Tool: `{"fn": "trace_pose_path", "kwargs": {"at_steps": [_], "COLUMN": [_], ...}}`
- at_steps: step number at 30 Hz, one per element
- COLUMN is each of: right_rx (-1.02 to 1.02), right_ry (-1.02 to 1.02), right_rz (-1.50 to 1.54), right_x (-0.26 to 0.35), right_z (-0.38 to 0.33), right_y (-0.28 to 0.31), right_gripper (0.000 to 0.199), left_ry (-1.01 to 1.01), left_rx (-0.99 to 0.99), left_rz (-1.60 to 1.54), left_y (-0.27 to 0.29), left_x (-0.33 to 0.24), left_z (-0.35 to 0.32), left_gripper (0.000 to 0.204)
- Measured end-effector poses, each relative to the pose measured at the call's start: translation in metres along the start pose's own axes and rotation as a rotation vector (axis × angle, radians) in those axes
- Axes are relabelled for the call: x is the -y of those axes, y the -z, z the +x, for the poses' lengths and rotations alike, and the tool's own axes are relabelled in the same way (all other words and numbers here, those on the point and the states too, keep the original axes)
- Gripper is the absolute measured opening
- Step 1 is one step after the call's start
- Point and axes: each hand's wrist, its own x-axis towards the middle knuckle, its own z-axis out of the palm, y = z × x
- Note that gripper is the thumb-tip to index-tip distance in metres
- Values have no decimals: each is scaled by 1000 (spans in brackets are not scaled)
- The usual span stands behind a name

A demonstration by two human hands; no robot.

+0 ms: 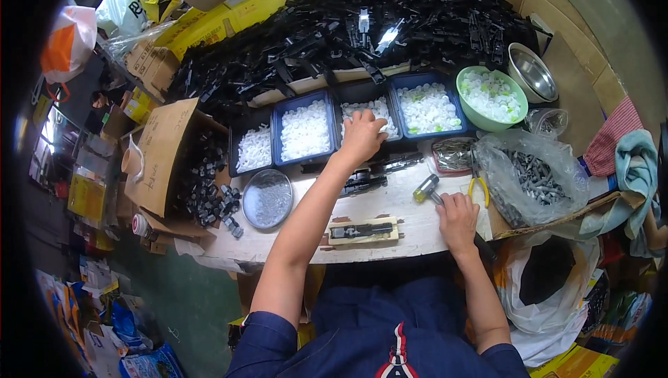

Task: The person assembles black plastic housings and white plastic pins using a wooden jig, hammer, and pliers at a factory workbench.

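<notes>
Cardboard box [182,162], far left of the left fingers: open, holds small dark parts, kind not legible.

Round metal dish [267,198], below-left of the left fingers: clear small pieces inside, hard to make out.

Blue trays [304,130], just left and right of the left fingers: four in a row, filled with white plastic parts.

Left hand [362,134]: reaches into the third tray [376,110]; fingers curled together down among the white parts; tips hidden, so what they pinch cannot be told.

Heap of black plastic parts [348,30], beyond the left fingers: covers the back of the table [403,214].

Pale jig block [363,232], between the two hands: carries one black part.

Right hand [458,221]: fingers closed on the handle of a small hammer [426,189]; handle mostly hidden under the palm, head shows just above-left of the fingers.

Yellow-handled pliers [479,185], just above-right of the right fingers: partly covered.

Plastic bag of grey metal pieces [532,173], right of the right fingers.

Green bowl [491,96] of white parts and a steel bowl [532,72], farther up-right.
</notes>
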Motion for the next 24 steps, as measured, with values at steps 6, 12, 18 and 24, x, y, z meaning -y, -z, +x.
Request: {"fn": "trace_pose_path", "kwargs": {"at_steps": [6, 12, 18, 24], "right_rx": [3, 36, 56, 63], "right_ry": [3, -8, -14, -18], "right_rz": [7, -7, 11, -9], "right_x": [-5, 0, 2, 0], "right_z": [4, 6, 11, 6], "right_y": [2, 4, 10, 6], "right_gripper": [20, 20, 19, 19], "left_ry": [-130, 131, 141, 140], "left_rx": [-169, 47, 295, 153], "left_rz": [29, -2, 16, -206], "left_y": [-8, -24, -12, 11], "left_x": [30, 31, 25, 41], "left_z": [15, 57, 64, 63], "left_gripper": [22, 32, 26, 23]}}
